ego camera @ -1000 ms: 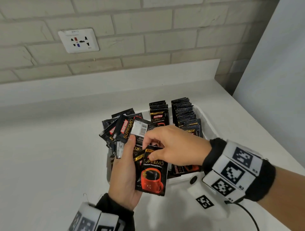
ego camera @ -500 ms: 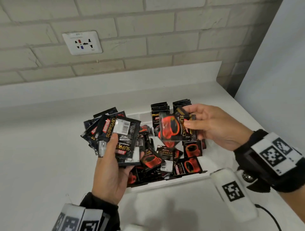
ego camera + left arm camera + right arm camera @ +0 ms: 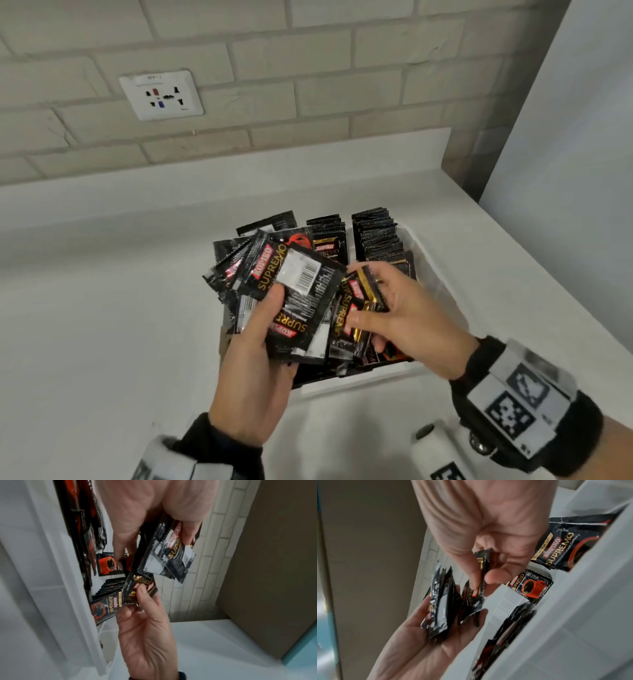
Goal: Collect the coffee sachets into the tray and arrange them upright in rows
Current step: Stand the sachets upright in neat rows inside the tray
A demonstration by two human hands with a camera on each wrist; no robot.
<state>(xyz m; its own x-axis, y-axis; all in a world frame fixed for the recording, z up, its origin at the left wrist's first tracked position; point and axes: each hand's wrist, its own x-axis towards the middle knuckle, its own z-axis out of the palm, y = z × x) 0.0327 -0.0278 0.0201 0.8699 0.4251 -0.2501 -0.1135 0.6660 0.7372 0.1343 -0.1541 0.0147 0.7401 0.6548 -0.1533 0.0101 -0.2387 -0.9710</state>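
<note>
Nearest, the left hand (image 3: 255, 370) is held palm up over the near left corner of the tray (image 3: 356, 383). Its fingers and thumb are curled round a fanned stack (image 3: 291, 291) of black coffee sachets, the thumb pressing on the top one, which shows its barcode side. In the left wrist view the same stack (image 3: 169, 555) sits between thumb and fingers of this hand (image 3: 154, 504).

Just to its right, the right hand (image 3: 407, 315) pinches a single sachet (image 3: 356, 308) between thumb and fingers. That sachet stands on edge against the right side of the stack, touching it. The right wrist view shows the thumb and forefinger of this hand (image 3: 488, 520) closed on the sachet's (image 3: 476, 588) upper part, with its lower end resting against the left hand's (image 3: 423, 642) fingers.

Below and behind the hands, loose sachets (image 3: 530, 585) lie flat and jumbled in the near part of the white tray, some face up with a red cup printed on them.

Farther back in the tray, two rows (image 3: 375, 236) of sachets stand upright, packed face to face; the right row reaches the far wall.

The tray rests on a white surface (image 3: 102, 325). Beyond it rises a pale brick wall with a white socket (image 3: 161, 94).
</note>
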